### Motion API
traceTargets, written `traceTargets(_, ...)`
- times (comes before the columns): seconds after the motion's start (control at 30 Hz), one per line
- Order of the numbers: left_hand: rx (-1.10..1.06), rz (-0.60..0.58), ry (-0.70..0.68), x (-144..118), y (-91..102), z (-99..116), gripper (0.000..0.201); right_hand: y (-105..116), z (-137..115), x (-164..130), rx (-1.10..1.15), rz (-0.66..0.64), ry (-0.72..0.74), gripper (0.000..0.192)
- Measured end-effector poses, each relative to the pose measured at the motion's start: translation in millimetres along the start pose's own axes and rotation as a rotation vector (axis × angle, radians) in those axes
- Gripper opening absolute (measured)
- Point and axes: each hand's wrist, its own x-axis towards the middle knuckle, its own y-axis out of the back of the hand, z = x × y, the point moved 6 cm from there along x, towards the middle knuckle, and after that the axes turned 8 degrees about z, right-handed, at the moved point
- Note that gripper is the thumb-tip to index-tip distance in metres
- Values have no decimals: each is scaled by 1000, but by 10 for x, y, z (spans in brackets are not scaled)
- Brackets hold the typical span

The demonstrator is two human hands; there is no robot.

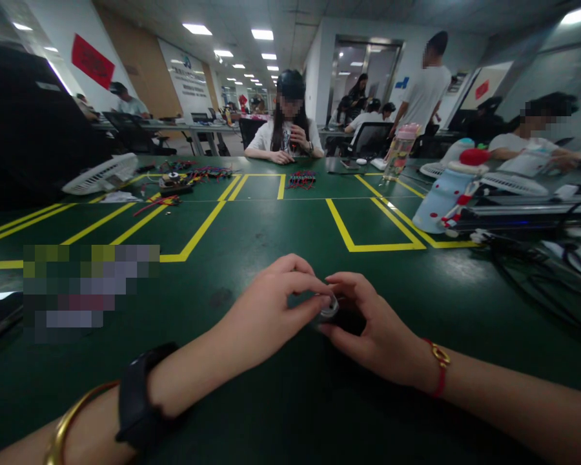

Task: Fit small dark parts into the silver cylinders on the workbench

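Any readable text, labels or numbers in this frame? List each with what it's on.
Nothing reads clearly.
Red sign on the left wall: marks too blurred to read.
White wall board further back: a logo and lines of text, too small to read.
Red sign on the right wall: too small to read.
Small part between left hand and right hand: no marking visible.

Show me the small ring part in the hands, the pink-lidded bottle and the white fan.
ring part (329, 306), head view, its silvery rim
bottle (399, 152), head view, its clear body
fan (101, 174), head view, its grille
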Motion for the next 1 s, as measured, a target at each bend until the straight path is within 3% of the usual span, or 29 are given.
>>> traceTargets(0.1,-12,26,6,31,17,3,15,3,-7,12,12,-2,-1,55)
traceTargets(0.2,-14,71,74,-38,95,-127,16,24,-14,20,-34,8,5,52)
traceTargets(0.47,70,-87,66,-239,-229,-405,11,43,-43,25,-136,24,15,39)
traceTargets(0.6,18,-83,108,-231,-148,-410,15,115,-46,61,-92,42,-20,39)
traceTargets(0.67,12,-51,180,-258,47,-452,21,310,38,97,-72,109,-85,39)
traceTargets(0.73,50,1,275,-326,309,-564,27,653,225,110,-113,218,-187,44)
traceTargets(0.8,78,78,382,-431,583,-746,31,1112,491,67,-272,344,-293,52)
traceTargets(0.87,83,160,532,-571,800,-996,35,1612,758,-36,-577,459,-369,55)
traceTargets(1.0,45,242,694,-777,934,-1381,47,2329,1188,-328,-745,598,-493,57)
